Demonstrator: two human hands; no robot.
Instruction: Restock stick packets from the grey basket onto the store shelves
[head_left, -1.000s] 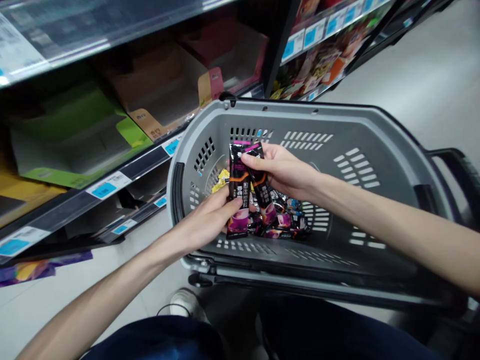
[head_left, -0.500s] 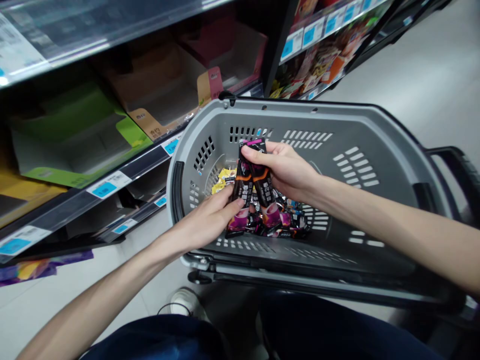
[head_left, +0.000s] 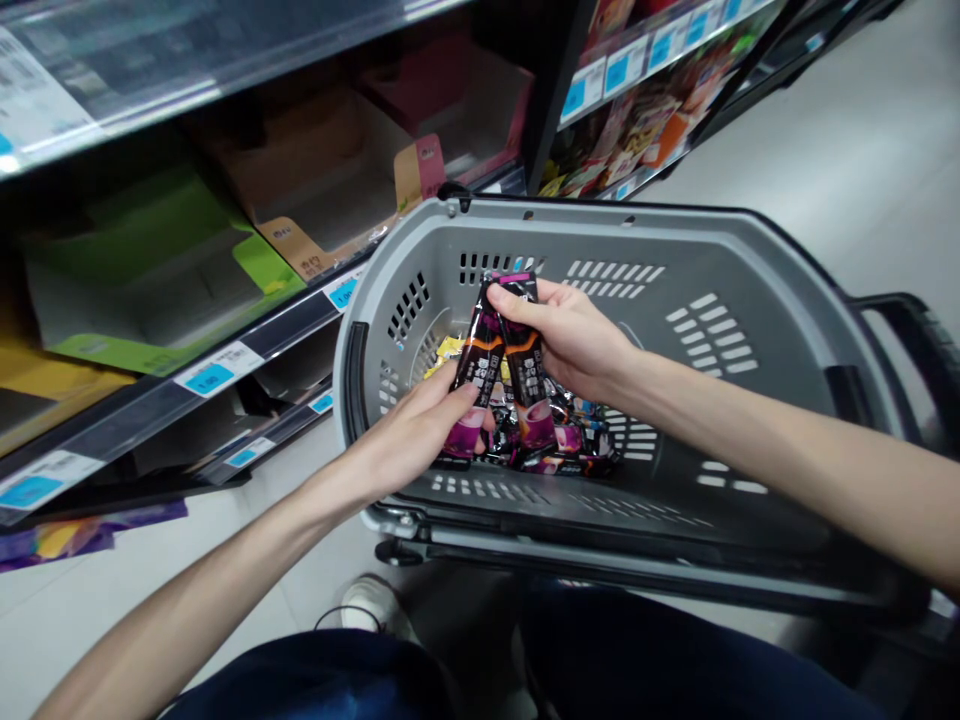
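Two slim black packets with purple and orange print are held side by side over the grey shopping basket (head_left: pixel 720 260). My left hand (head_left: pixel 420 425) is closed on the left packet (head_left: pixel 480 375), thumb on its front near the purple lower end. My right hand (head_left: pixel 570 330) pinches the tops, its thumb across the upper ends and the right packet (head_left: pixel 529 375) against its fingers. Below them in the basket lie more dark and purple packets (head_left: pixel 581 440) and some yellow wrappers (head_left: pixel 450 348), partly hidden by my hands.
On the left, a store shelf holds a green carton (head_left: pixel 150 270), a tan carton (head_left: pixel 300 170) and price labels (head_left: pixel 217 370). Bagged goods (head_left: pixel 630 130) fill a further shelf. A purple packet (head_left: pixel 90 530) is near the floor at left. My shoe (head_left: pixel 371 605) is below the basket.
My left hand has shifted slightly left and down with the lower end of the left packet, so the two packets now spread apart more at the bottom. My right hand has barely moved.
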